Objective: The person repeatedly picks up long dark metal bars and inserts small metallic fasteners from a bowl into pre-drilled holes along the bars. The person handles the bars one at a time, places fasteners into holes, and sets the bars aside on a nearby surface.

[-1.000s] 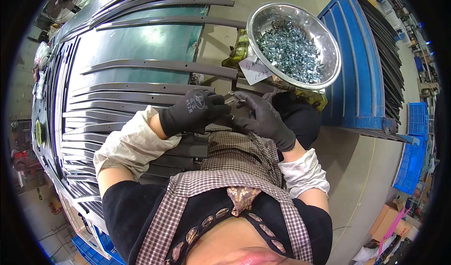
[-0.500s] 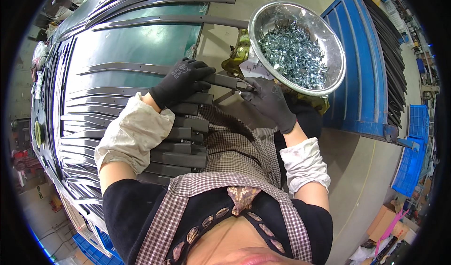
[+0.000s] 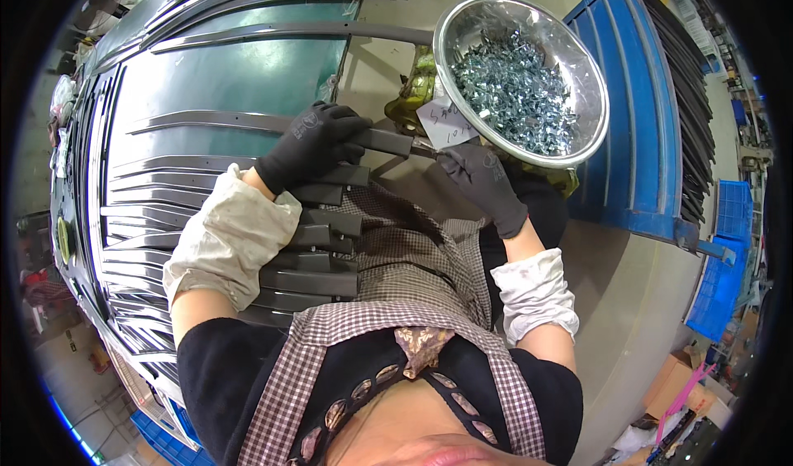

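A long dark trim strip (image 3: 218, 119) lies across the green tabletop, its right end past the table edge. My left hand (image 3: 315, 142), in a dark glove, is closed around this strip near that end. My right hand (image 3: 481, 178), gloved too, pinches a small metal piece (image 3: 424, 147) at the strip's tip; its exact kind is too small to tell. Just beyond the right hand is a large metal bowl (image 3: 596, 119) holding many small shiny metal clips (image 3: 516, 86). A white paper slip (image 3: 447, 124) with handwriting hangs by the bowl's near-left rim.
Several similar strips (image 3: 310, 281) lie side by side below my left forearm, and more (image 3: 281, 30) sit farther up the green table (image 3: 215, 73). To the right stands a blue metal rack (image 3: 624, 135) loaded with dark strips (image 3: 681, 94). Blue crates (image 3: 717, 288) are at the far right.
My right hand has shifted slightly right and down, away from the strip's tip, so more of the paper slip shows. The left hand keeps its hold. The whole view has shifted a little.
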The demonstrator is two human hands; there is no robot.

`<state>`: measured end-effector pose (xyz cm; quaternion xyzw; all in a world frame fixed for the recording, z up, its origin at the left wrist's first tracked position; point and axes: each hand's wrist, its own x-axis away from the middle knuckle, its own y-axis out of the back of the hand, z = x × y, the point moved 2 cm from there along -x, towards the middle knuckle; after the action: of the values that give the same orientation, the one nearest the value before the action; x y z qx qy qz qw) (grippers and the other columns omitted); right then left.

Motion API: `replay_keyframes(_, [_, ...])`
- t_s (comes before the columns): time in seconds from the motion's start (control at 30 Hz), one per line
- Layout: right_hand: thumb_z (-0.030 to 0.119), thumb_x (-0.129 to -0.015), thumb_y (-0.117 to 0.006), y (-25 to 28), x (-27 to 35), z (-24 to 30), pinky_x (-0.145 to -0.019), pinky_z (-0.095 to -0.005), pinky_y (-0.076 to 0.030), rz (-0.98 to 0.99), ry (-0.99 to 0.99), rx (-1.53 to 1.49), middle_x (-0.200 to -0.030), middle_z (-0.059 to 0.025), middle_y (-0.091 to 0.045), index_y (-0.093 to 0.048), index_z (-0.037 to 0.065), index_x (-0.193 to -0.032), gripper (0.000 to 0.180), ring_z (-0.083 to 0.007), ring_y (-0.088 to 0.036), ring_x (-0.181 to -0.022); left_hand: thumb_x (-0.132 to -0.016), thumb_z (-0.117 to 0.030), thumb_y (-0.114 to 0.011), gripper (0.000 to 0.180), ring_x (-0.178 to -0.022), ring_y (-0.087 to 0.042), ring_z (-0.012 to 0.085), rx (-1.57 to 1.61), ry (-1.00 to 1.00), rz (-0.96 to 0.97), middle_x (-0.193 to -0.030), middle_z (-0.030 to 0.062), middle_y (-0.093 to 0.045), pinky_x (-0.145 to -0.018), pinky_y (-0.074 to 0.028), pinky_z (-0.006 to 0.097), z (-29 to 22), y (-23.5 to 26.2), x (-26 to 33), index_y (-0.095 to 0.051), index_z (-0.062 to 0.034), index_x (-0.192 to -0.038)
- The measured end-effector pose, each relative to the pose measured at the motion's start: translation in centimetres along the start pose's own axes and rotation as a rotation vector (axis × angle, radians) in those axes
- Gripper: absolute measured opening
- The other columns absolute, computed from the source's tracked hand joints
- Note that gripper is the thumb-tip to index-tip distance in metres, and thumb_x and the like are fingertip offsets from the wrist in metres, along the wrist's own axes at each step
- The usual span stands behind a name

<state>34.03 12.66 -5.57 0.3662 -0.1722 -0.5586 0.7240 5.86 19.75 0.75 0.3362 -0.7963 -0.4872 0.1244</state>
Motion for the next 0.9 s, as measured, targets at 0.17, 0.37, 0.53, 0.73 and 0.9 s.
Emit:
replay_keyframes(0.17, [0.032,-0.094,-0.059,-0.2,0.1,1.0,-0.071,-0.0434,-0.052,0.029,0.097,0.002,-0.085,-0.0131,-0.067,-0.066,0.007,-0.097,0.026,-0.0328,-0.066,-0.08,-0.08,-0.023,-0.074,0.044,-0.098,-0.063,0.0355,-0.003,-0.008,0.011,-0.105,0.0151,-0.067,-0.091,-0.047,0.042,0.7,-0.6,0.4,-0.066,-0.0029,-0.118])
replay_keyframes(0.37, [0.025,-0.094,-0.059,1.0,-2.5,6.3,-0.066,-0.0422,-0.052,0.111,0.084,0.215,-0.083,-0.014,-0.069,-0.066,0.007,-0.094,0.02,-0.0324,-0.067,-0.075,-0.081,-0.021,-0.074,0.042,-0.094,-0.064,0.0351,-0.04,-0.063,0.034,-0.105,0.0148,-0.067,-0.088,-0.048,0.043,0.5,-0.3,0.4,-0.066,-0.0038,-0.119])
replay_keyframes(0.53, [0.035,-0.091,-0.062,1.8,-1.3,2.6,-0.066,-0.0411,-0.053,0.047,0.151,0.095,-0.082,-0.0129,-0.068,-0.068,0.008,-0.095,0.027,-0.0319,-0.067,-0.074,-0.081,-0.017,-0.073,0.046,-0.085,-0.065,0.0333,-0.163,-0.166,0.057,-0.099,0.0147,-0.065,-0.074,-0.053,0.042,-0.5,-0.2,0.2,-0.062,-0.0059,-0.125])
replay_keyframes(0.73, [0.036,-0.088,-0.068,8.8,-2.8,-4.7,-0.074,-0.0429,-0.053,-0.057,-0.235,0.287,-0.088,-0.0132,-0.069,-0.069,0.007,-0.099,0.031,-0.0306,-0.068,-0.081,-0.08,-0.017,-0.073,0.055,-0.083,-0.065,0.0344,-0.11,-0.252,0.119,-0.1,0.0161,-0.063,-0.067,-0.054,0.042,-3.1,1.3,1.2,-0.057,-0.0089,-0.133])
replay_keyframes(0.9, [0.039,-0.084,-0.071,8.4,-3.7,-10.3,-0.085,-0.0465,-0.053,0.092,-0.31,0.645,-0.11,-0.0139,-0.068,-0.059,0.011,-0.121,0.048,-0.0371,-0.066,-0.101,-0.084,-0.023,-0.072,0.044,-0.087,-0.066,0.0355,0.109,-0.312,0.321,-0.107,0.0169,-0.064,-0.076,-0.055,0.042,-5.5,3.1,5.7,-0.064,-0.0059,-0.124])
